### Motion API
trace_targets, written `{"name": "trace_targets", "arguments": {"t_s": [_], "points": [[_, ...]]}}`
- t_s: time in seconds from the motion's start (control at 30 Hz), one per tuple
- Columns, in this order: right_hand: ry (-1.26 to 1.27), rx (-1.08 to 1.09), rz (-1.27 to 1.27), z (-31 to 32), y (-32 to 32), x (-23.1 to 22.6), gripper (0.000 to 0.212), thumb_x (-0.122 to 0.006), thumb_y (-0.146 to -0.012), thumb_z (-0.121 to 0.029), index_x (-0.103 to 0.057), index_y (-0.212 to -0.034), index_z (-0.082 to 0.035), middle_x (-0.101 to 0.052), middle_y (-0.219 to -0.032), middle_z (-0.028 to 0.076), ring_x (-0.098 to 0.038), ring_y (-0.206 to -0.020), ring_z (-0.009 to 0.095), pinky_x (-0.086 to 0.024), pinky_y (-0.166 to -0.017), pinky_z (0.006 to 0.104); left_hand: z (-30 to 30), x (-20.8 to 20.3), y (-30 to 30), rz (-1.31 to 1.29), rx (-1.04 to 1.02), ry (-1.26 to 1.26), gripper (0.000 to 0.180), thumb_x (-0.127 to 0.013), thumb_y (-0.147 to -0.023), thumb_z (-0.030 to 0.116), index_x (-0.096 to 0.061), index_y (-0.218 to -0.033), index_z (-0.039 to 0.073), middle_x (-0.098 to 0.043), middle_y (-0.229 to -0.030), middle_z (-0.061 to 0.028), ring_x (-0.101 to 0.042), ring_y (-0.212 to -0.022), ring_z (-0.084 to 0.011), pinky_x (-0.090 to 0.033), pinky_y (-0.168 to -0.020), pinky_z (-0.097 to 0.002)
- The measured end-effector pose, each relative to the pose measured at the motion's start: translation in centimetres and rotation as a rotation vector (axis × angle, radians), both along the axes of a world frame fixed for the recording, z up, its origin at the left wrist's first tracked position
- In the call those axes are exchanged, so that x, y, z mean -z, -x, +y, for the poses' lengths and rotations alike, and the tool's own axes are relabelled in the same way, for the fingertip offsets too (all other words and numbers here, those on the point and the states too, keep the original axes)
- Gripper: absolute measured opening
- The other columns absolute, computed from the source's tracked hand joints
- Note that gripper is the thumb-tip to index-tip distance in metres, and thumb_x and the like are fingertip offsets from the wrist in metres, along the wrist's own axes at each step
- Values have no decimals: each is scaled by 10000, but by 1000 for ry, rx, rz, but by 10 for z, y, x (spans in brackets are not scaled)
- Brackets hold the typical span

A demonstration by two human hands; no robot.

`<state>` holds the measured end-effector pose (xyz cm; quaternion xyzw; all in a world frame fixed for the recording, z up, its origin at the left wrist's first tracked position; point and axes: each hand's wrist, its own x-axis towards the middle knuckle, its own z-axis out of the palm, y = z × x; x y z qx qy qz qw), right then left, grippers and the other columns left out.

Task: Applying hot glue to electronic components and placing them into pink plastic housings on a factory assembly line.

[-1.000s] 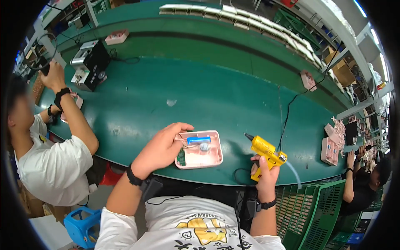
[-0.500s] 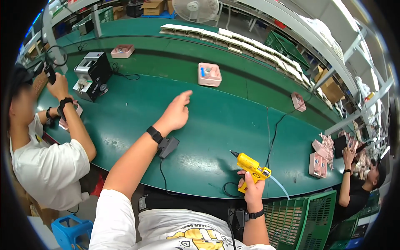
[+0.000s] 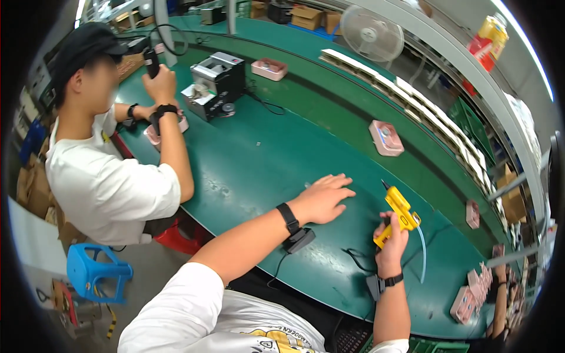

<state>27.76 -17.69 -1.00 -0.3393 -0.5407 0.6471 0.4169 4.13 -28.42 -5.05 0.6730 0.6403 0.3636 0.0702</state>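
My left hand (image 3: 323,199) is palm down at the green tabletop (image 3: 276,176), fingers spread, holding nothing. Whether its palm touches the surface I cannot tell. In my right hand (image 3: 391,244) is a yellow hot glue gun (image 3: 400,213), gripped by its handle. Its dark nozzle points up and away from me, and a pale glue stick (image 3: 423,253) hangs curved from its back end. Beyond both hands sits a pink tray (image 3: 379,147) with a round whitish part inside. Black straps with small dark boxes are around both my wrists.
A co-worker (image 3: 112,159) at the left holds a black tool over a pink piece. Near them stands a black machine (image 3: 218,82). More pink trays (image 3: 269,69) lie along the far strip. Pink parts (image 3: 465,303) are piled at the right end. A blue stool (image 3: 100,270) stands lower left.
The view has turned left, so the scene sits farther right. My left hand has gone from reaching toward the tray to spread flat nearer me. My right hand still holds the glue gun.
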Motion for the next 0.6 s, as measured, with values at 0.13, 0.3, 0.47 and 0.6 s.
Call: {"name": "trace_targets", "arguments": {"t_s": [0.13,0.3,0.47,0.6], "points": [[-8,22,-37,2,-22,13,269,-639,-1100,-281,-663,-1123,-14,-718,-987,83,-581,-597,109,-464,-517,279,5,-9,11,-133,29,114,421,-701,-989,214,-660,-1392,100,-497,-1616,-191,-413,-1545,-393,-339,-1268,-530],[28,43,-24,1,-23,10,250,-636,-1095,-248,-635,-1165,-8,-730,-1065,112,-596,-601,122,-489,-542,287,-5,-15,5,-33,11,87,434,-708,-985,224,-655,-1400,110,-501,-1611,-174,-410,-1545,-386,-341,-1264,-520],[27,13,-35,2,-25,10,240,-631,-1096,-242,-620,-1166,-13,-727,-1067,111,-594,-604,118,-488,-547,283,-3,-14,3,-3,-4,64,445,-714,-980,232,-649,-1406,118,-500,-1611,-159,-407,-1546,-386,-339,-1264,-519],[6,17,-42,-1,-22,7,238,-628,-1095,-236,-621,-1171,-10,-725,-1064,110,-594,-608,114,-489,-550,282,-4,-17,6,-2,0,83,452,-718,-979,238,-646,-1410,120,-491,-1617,-161,-403,-1547,-389,-335,-1267,-521]]}}
